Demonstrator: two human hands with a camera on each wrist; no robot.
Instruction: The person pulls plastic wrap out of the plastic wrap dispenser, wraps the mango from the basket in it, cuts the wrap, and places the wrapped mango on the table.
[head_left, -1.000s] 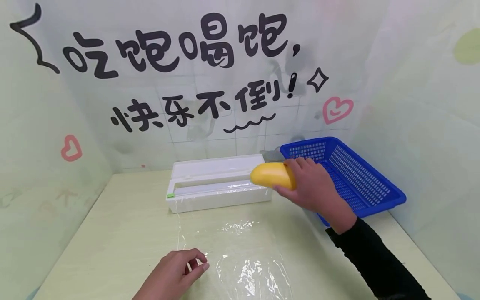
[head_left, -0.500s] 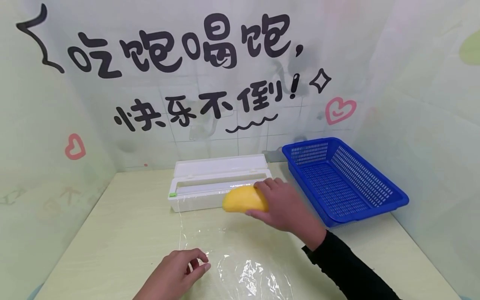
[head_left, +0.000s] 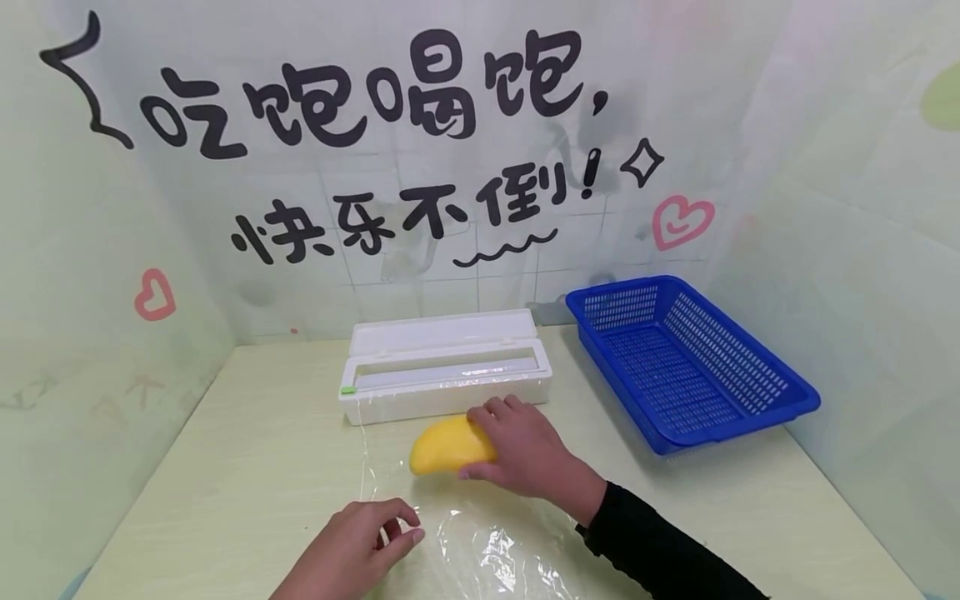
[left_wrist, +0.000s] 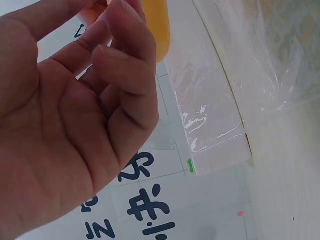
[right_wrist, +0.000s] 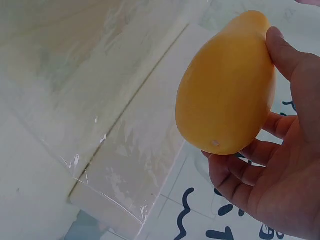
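Seen from the head view's centre, there are two hands: one left hand (head_left: pixel 352 543) at seven o'clock and one right hand (head_left: pixel 525 452) between five and six. One yellow fruit (head_left: pixel 448 446) and one sheet of clear film (head_left: pixel 497 554) sit near six. One white box (head_left: pixel 450 403) lies at seven, with one green tab (head_left: pixel 348 390). One blue basket (head_left: pixel 660 375) stands between three and four, one black sleeve (head_left: pixel 660 542) between four and five. Eight black characters (head_left: pixel 437 218) span eleven to one, in two rows of four. Pink hearts number two: one heart (head_left: pixel 155 295) at nine, another (head_left: pixel 681 226) between two and three.
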